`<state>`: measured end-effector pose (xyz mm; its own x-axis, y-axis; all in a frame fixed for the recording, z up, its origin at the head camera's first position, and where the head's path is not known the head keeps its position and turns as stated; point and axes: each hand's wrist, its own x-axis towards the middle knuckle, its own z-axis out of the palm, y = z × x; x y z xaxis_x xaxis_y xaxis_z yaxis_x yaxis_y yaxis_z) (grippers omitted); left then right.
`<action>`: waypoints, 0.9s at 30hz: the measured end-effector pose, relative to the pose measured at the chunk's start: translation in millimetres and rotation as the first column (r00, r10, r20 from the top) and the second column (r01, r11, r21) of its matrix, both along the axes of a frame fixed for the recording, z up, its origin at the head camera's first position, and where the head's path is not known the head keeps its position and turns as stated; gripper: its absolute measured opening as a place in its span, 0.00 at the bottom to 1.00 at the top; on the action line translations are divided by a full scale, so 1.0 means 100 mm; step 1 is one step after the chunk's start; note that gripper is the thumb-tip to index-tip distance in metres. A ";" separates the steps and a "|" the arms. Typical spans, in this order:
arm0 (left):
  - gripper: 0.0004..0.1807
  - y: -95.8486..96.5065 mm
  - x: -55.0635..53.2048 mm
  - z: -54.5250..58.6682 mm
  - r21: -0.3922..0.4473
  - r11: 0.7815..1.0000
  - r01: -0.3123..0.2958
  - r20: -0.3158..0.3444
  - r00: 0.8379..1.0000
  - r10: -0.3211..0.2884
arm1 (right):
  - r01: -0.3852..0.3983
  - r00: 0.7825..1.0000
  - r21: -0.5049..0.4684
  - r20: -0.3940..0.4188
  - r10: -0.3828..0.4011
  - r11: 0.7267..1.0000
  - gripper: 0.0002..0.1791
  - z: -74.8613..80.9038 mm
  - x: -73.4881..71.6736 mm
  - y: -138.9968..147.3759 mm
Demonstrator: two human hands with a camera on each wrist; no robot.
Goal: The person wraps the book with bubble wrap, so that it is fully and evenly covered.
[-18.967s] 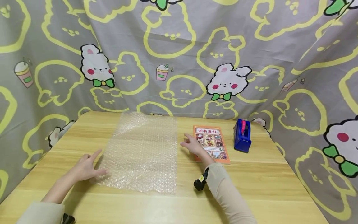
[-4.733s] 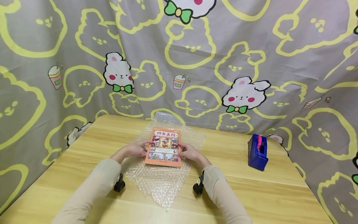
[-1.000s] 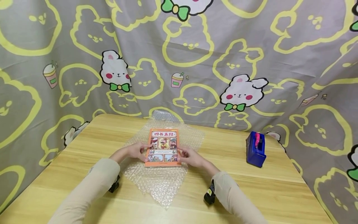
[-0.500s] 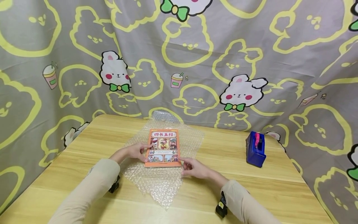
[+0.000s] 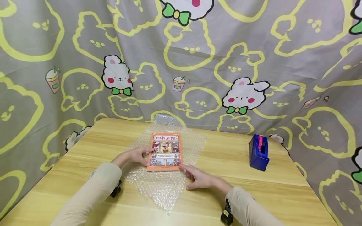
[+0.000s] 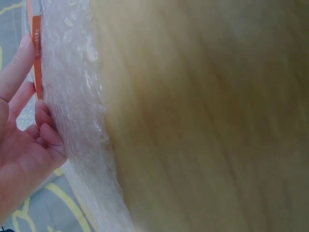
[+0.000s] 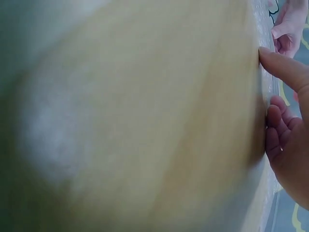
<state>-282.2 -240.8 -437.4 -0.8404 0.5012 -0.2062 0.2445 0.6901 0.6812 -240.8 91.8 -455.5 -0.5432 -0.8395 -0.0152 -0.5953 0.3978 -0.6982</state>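
The book (image 5: 165, 161), orange and with its printed cover facing up, lies flat near the middle of the bubble wrap (image 5: 162, 191), so the placing of it appears to be done. The sheet is turned like a diamond: one corner points to the person, the opposite one reaches to the far edge of the worktop (image 5: 232, 150) or a little past it, I cannot tell which. No corner is folded over the cover, and I see no strip of tape on the wrap; therefore, in my judgement, the work stands at its beginning, and the covering and closing of the book, if this is the purpose, are left to do. At the left edge of the book, the left hand (image 5: 137, 154) holds it, with one finger over the cover; the left wrist view shows a fingertip against the orange spine. The right hand (image 5: 201, 180) is beside the lower right corner of the book, its thumb and fingers apart and with nothing seen between them; one fingertip comes to the edge, but whether it presses there I cannot tell. The two hands are apart from each other, with the book between. Farther out, on the right side of the worktop, a blue tape dispenser (image 5: 259, 158) with a pink part stands well apart from the wrap. Behind everything hangs a grey curtain (image 5: 147, 47) with cartoon animals.
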 end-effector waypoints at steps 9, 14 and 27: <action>0.44 0.00 0.00 0.03 0.007 1.000 0.011 -0.006 1.000 -0.011 | 0.075 0.995 0.010 -0.070 -0.074 0.997 0.44 0.00 0.02 -0.03; 0.43 0.01 0.01 0.02 -0.002 1.000 0.003 0.004 1.000 -0.003 | 0.073 0.994 -0.051 -0.077 -0.077 0.996 0.39 -0.01 0.01 -0.05; 0.43 0.01 0.00 0.00 -0.020 1.000 0.014 -0.022 1.000 -0.014 | 0.242 0.969 -0.288 0.112 -0.219 0.927 0.16 0.14 -0.07 -0.20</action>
